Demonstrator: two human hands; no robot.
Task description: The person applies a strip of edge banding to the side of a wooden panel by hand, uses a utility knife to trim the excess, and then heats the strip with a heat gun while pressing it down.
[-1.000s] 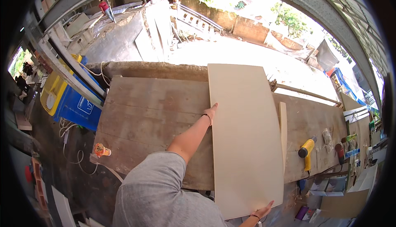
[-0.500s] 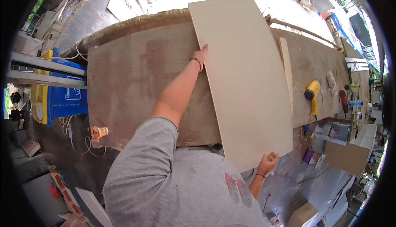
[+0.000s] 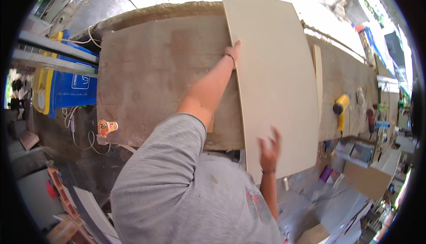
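A long pale beige board lies across the workbench, its near end jutting past the bench's front edge. My left hand grips the board's left edge toward the far end, one digit on top and the other fingers hidden. Over the near part of the board is my right hand, slightly blurred, its fingers spread and holding nothing. Just off the near edge shows a small whitish piece, too small to name. A narrow wooden strip sticks out along the board's right side.
The brown workbench carries a yellow heat gun and a red power tool at right. An orange-and-white cup stands at its near left corner. Left of it are blue-and-yellow bins and a white cable.
The board has shifted right across the bench, with my left hand still at its edge. My right hand has left the near right corner, moved left over the board and spread its fingers.
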